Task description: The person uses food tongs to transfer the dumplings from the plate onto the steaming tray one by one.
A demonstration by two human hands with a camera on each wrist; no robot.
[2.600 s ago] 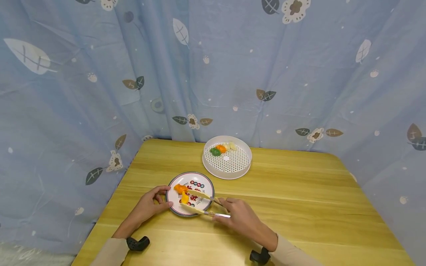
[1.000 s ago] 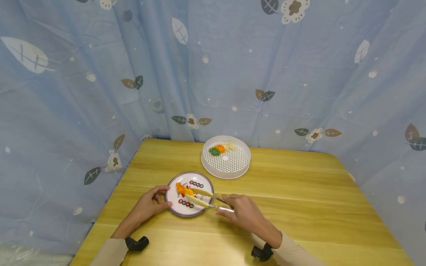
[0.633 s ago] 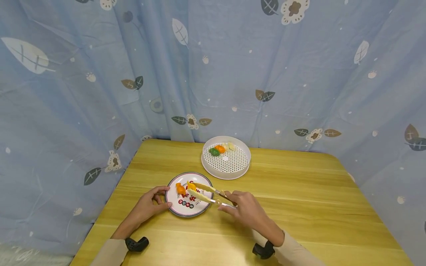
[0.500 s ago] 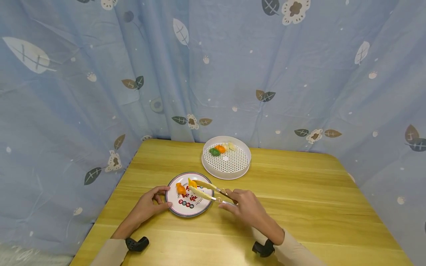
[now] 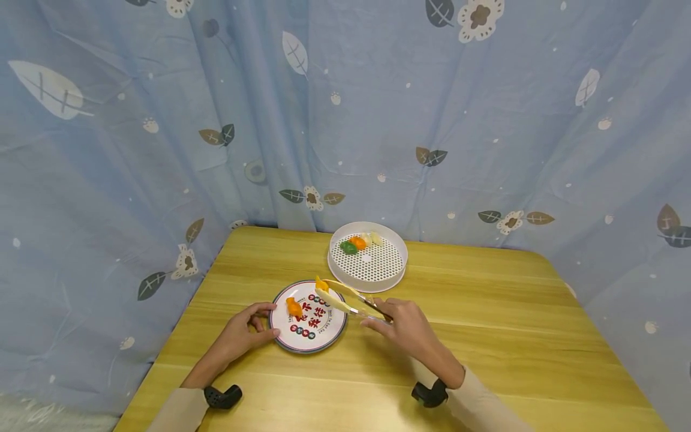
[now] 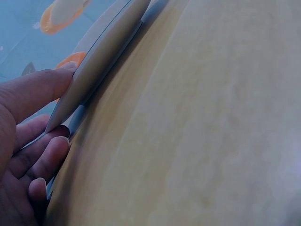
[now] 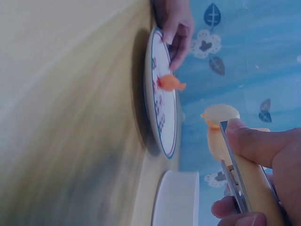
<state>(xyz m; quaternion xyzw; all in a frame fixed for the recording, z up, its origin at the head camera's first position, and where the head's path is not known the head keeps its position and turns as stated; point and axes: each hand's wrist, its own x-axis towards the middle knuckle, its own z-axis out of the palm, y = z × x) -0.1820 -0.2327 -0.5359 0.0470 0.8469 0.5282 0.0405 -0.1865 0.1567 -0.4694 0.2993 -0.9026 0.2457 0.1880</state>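
Note:
My left hand (image 5: 245, 330) pinches the near-left rim of a white plate (image 5: 324, 336) with red lettering; in the left wrist view its thumb lies over the rim, with fingers under it. An orange pepper-like piece (image 5: 294, 308) lies on the plate. My right hand (image 5: 407, 327) grips a pair of tongs (image 5: 345, 300) with cream-coloured tips. Between those tips a yellow pepper-like piece (image 5: 321, 284) is held, raised above the plate's far edge. In the right wrist view, a cream tip partly hides the yellow piece (image 7: 205, 118).
A round white perforated tray (image 5: 372, 282) stands behind the plate, to the right. Green (image 5: 349, 247), orange (image 5: 358, 242) and pale pieces (image 5: 375, 239) lie in its far left part. The wooden table (image 5: 486, 336) ends at a blue patterned curtain (image 5: 367, 120).
The tongs have closed on the yellow piece and carried it up and away from the orange one, towards the plate's far edge. My left hand stays on the rim.

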